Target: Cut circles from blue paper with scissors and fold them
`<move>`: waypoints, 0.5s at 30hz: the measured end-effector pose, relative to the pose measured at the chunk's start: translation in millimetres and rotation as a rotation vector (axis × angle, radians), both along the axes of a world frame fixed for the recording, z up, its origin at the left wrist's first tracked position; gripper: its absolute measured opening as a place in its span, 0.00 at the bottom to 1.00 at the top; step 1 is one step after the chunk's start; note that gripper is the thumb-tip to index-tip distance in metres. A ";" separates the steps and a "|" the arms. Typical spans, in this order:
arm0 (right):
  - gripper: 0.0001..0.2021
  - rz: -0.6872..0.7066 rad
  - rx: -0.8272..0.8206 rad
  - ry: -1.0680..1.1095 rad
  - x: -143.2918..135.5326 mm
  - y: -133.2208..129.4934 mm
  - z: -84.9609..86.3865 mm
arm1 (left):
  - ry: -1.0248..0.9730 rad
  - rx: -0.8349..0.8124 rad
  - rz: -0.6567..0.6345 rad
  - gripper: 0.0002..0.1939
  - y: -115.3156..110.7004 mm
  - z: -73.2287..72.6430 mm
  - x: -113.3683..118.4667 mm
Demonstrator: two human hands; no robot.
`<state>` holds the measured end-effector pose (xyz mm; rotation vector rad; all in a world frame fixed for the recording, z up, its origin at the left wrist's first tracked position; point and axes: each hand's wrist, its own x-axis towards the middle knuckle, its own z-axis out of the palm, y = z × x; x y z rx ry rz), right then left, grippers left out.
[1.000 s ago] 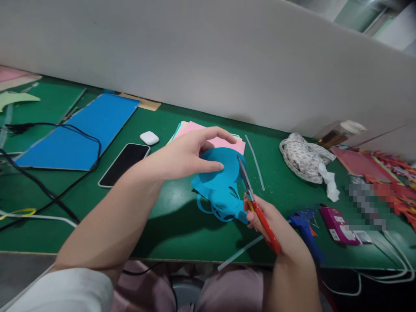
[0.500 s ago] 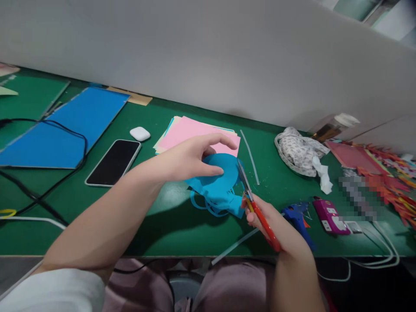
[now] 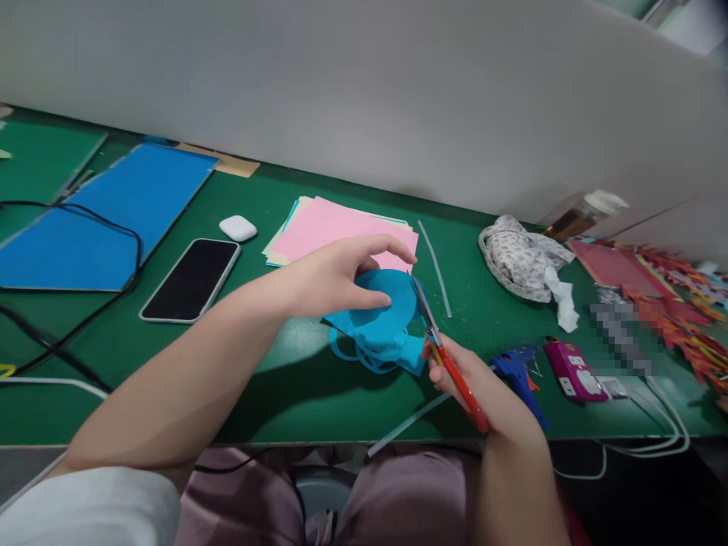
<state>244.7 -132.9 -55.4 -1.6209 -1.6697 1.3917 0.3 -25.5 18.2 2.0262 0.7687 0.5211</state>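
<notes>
- Fingers (image 3: 371, 299) of the left hand (image 3: 333, 279) are half curved: the thumb lies on the round blue paper (image 3: 392, 292), holding it at its left side, and the index finger arches over it with a gap.
- Fingers of the right hand (image 3: 466, 368) are folded around the scissors (image 3: 465, 393) with red handles; how far the blades are parted, I cannot tell.
- These blades stand at the right edge of the round blue paper.
- Below it I see blue paper strips (image 3: 418, 353), some curled, over the green table (image 3: 284, 409).
- Behind the left hand lies a paper stack (image 3: 335, 227), pink on top.
- Farther left is a phone (image 3: 190, 280); farther right, a blue glue gun (image 3: 515, 371).
</notes>
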 end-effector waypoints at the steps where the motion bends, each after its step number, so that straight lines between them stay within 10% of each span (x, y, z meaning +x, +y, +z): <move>1: 0.25 0.004 0.003 0.007 -0.4 0.2 0.7 | 0.009 0.009 0.005 0.23 -0.4 0.6 0.5; 15: 0.22 0.038 -0.009 0.070 -0.6 -0.5 -4.8 | -0.024 -0.054 -0.041 0.23 3.0 -4.4 1.2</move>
